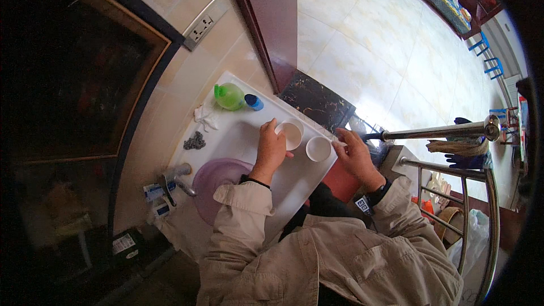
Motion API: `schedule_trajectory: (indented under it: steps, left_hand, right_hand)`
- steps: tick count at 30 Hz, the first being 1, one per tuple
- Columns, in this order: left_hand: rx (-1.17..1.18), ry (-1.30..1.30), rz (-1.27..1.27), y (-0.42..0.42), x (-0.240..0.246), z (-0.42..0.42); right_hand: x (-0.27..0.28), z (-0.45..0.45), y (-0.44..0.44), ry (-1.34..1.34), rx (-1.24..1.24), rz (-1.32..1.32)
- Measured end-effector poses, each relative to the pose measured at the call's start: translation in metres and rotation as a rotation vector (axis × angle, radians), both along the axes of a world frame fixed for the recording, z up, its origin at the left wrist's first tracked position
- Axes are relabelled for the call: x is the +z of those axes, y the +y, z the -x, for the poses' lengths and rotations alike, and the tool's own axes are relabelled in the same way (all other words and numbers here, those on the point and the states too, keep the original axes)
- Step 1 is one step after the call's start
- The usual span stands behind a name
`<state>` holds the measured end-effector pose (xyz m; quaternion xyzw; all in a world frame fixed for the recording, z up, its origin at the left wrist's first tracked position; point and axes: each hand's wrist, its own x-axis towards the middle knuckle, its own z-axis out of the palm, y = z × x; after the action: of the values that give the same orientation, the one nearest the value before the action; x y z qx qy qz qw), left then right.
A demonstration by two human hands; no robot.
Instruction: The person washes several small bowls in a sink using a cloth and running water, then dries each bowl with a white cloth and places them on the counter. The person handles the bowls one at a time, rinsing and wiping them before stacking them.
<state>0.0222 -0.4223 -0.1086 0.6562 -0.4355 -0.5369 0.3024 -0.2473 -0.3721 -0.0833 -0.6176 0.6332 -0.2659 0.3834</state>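
My left hand grips a white bowl by its near-left side, with the thumb over the rim. A second pale rim shows behind it, so two bowls may be nested; I cannot tell for sure. Just right of it, another white bowl sits near the right edge of the white sink counter. My right hand is beside that bowl, its fingertips at the rim. Whether it grips the rim is unclear. Partly behind my left forearm, a purple basin stands under the metal faucet.
At the counter's far end are a green bottle, a blue-capped container, a white cloth and a dark scouring pad. A metal railing with gloves rises on the right. A wall socket is at upper left.
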Motion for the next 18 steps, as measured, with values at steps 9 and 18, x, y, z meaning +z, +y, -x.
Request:
schedule_trajectory:
  steps: [9, 18]
  left_hand:
    - [-0.075, -0.087, -0.052, -0.012, -0.022, 0.003]
    - [-0.095, -0.036, -0.122, -0.016, -0.033, 0.001]
  right_hand:
    - [-0.024, -0.012, 0.002, -0.036, 0.107, -0.234]
    - [-0.042, -0.02, 0.0, -0.003, 0.068, -0.278]
